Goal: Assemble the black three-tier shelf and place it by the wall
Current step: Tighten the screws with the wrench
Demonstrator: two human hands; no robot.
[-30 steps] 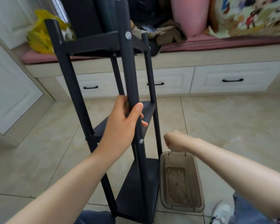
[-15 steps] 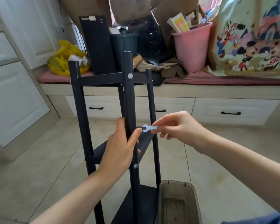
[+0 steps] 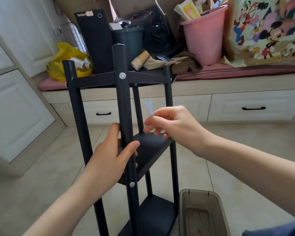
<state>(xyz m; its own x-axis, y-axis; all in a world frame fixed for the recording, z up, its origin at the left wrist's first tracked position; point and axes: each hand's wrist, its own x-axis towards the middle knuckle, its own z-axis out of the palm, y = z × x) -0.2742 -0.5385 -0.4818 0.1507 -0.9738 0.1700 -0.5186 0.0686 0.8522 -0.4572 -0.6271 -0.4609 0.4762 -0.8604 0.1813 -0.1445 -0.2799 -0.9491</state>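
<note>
A black three-tier shelf (image 3: 150, 150) stands upright on the tiled floor (image 3: 228, 150) in the middle of the view, close in front of the person, with all three boards fitted between four round posts. To the left are white cabinet doors (image 3: 15, 116); past them, on the pink cushion of the window seat, lies a yellow plastic bag (image 3: 65, 63). The left hand (image 3: 112, 157) is wrapped around the near front post (image 3: 124, 116) just above the middle board, thumb across the front — a sound place to hold, since the posts look stiff and thin enough to grip fully. The frame looks light but tall and narrow, so it would likely tip or rack if lifted by one post; two hands on opposite posts would seem safer. Silver bolt heads (image 3: 122, 75) show on that post at the top and middle boards. Just right of the post, the right hand (image 3: 174, 125) pinches a small pale wrench (image 3: 149, 107) between thumb and fingertips, its forked end pointing up, apart from any bolt. On the floor to the right, just beside the shelf's foot, sits a brown plastic tray (image 3: 203, 217) — something to step around. Behind, the window seat is crowded with a dark box, a paper cup, cloth, a pink bucket (image 3: 204, 36) and a cartoon-print fabric, leaving little free wall there.
</note>
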